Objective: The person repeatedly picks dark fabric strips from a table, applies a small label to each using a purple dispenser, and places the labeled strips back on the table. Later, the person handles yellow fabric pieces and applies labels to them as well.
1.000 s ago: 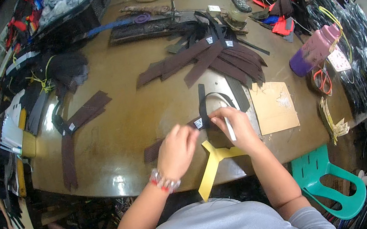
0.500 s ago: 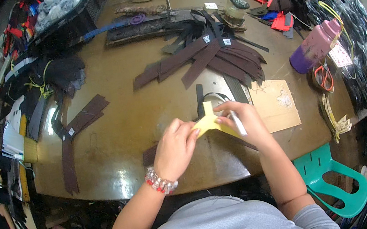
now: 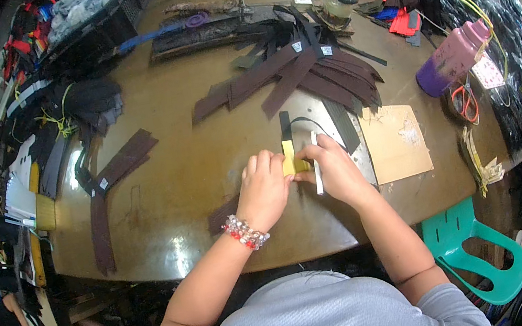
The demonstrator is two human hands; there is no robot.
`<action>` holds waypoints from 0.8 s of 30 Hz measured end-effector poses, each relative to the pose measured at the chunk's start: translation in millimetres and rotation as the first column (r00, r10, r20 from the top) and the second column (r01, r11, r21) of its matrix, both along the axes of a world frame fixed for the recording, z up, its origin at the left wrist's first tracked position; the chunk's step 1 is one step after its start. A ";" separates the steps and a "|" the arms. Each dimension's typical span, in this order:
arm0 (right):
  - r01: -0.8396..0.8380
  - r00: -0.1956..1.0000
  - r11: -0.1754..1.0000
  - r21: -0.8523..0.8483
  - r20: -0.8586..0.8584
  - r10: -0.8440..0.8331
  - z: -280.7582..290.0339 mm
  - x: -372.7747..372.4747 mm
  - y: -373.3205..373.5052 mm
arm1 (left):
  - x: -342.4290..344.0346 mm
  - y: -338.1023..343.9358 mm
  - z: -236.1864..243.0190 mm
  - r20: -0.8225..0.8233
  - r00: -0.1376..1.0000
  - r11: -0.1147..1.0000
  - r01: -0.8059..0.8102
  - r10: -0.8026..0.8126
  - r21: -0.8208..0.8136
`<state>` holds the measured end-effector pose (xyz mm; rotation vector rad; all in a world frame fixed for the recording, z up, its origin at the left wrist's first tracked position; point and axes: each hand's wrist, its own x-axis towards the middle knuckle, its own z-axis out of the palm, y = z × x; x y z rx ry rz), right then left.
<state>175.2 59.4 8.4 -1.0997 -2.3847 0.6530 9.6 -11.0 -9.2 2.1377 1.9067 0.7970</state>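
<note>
Near the table's front edge, my left hand [image 3: 264, 187] is closed on a yellow Y-shaped piece [image 3: 287, 151], now largely covered by my fingers. Its upright arm meets the lower end of a black strap [image 3: 285, 122]. My right hand [image 3: 338, 174] pinches the other side of the piece and also holds a slim white stick-like tool [image 3: 316, 166] between its fingers. A thin black band curves away behind my right hand. Part of a dark brown strip [image 3: 223, 216] shows beside my left wrist.
Fanned brown strips [image 3: 301, 75] with white tags lie ahead, and a smaller brown pair [image 3: 124, 160] at left. A cardboard sheet [image 3: 397, 142], a pink-purple bottle [image 3: 452, 59] and orange-handled scissors [image 3: 465, 104] are at right. A green chair [image 3: 475, 251] stands by the front edge.
My hands have drawn closer together over the yellow piece, covering its side arms. Its upright arm has shifted left, in line with the black strap. The white tool now points more upright.
</note>
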 end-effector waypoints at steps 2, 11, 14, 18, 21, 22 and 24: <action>-0.004 1.000 1.000 0.004 -0.010 0.004 -5.1 -0.8 -2.7 | 1.1 -0.1 0.9 -0.032 0.999 1.000 -0.005 0.004 -0.009; -0.058 0.998 0.998 0.029 -0.005 0.058 -6.5 -1.2 -11.4 | -17.1 36.6 10.9 -0.085 0.996 0.984 -0.021 0.037 0.175; -0.074 0.997 0.997 0.006 0.020 0.073 -5.2 1.1 -6.9 | -12.8 43.6 -7.6 0.050 0.984 0.978 -0.178 0.173 0.108; 0.029 0.934 0.794 -0.607 -0.267 -0.239 -5.5 11.5 23.4 | -8.7 43.3 -23.4 0.121 0.977 0.978 -0.187 0.175 0.094; -0.077 0.888 0.884 -0.461 -0.435 -0.150 -16.1 -6.2 55.1 | -12.4 45.5 -19.1 0.089 0.981 0.981 -0.177 0.170 0.079; -0.045 0.894 0.916 -0.399 -0.426 -0.142 -22.6 -9.9 60.6 | -12.2 45.9 -19.6 0.085 0.982 0.982 -0.174 0.168 0.073; -0.060 0.877 0.930 -0.363 -0.463 -0.125 -33.5 -7.8 64.3 | -12.1 44.0 -22.7 0.069 0.983 0.984 -0.173 0.171 0.035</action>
